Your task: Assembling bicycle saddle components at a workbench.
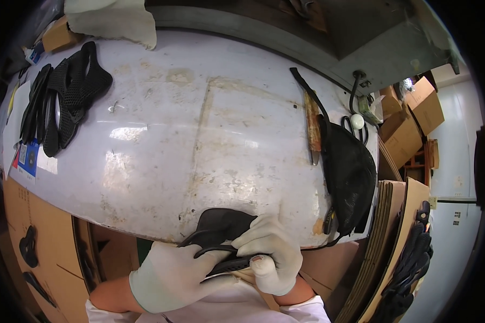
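Both my hands wear pale work gloves and hold a black piece that looks like a bicycle saddle point(223, 223) at the table's near edge. My left hand point(175, 277) is closed on its left side, with the fingertips tucked among the black edges. Wrapped round the right side is my right hand point(272, 250), fingers bent and thumb pressing on a black rim. A broad smooth flap rises beyond the fingers; the lower part shows small perforations. Much of the piece is hidden by the gloves.
Several black perforated saddles point(73, 99) lie at the table's point(161, 124) far left. A black bag point(350, 175) and a tool with a worn tape-wrapped handle point(312, 124) lie at the right. Cardboard boxes point(37, 215) flank the table; black saddles point(409, 264) are piled at the lower right.
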A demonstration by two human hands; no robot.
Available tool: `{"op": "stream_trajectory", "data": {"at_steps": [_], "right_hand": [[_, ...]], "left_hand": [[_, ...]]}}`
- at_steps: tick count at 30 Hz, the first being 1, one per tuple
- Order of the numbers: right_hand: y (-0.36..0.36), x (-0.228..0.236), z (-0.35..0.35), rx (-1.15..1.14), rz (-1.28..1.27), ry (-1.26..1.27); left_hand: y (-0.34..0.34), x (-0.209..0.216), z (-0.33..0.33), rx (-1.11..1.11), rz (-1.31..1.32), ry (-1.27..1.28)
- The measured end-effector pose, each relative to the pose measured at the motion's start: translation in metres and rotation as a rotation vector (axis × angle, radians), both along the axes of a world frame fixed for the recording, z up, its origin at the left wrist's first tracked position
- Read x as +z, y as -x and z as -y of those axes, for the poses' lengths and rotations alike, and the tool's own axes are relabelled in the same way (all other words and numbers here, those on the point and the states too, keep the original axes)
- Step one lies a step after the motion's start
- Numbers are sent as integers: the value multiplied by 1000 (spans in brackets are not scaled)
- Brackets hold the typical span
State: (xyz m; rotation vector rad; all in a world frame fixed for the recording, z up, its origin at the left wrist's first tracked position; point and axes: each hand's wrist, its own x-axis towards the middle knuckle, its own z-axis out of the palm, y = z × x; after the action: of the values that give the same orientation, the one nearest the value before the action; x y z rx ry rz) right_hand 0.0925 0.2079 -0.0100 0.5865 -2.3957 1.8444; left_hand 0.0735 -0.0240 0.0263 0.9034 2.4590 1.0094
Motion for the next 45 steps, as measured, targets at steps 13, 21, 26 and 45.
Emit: {"op": "stream_trajectory", "data": {"at_steps": [13, 21, 26, 45], "right_hand": [[12, 12, -4, -13, -58, -93], [15, 13, -2, 22, 2, -57], [22, -1, 30, -349, -56, 58], [0, -13, -2, 229, -164, 311]], "left_hand": [[-2, 0, -3, -62, -5, 71], [-18, 5, -5, -35, -40, 351], [-8, -28, 16, 126, 225, -187], [-21, -47, 11, 318, 494, -1158]]}}
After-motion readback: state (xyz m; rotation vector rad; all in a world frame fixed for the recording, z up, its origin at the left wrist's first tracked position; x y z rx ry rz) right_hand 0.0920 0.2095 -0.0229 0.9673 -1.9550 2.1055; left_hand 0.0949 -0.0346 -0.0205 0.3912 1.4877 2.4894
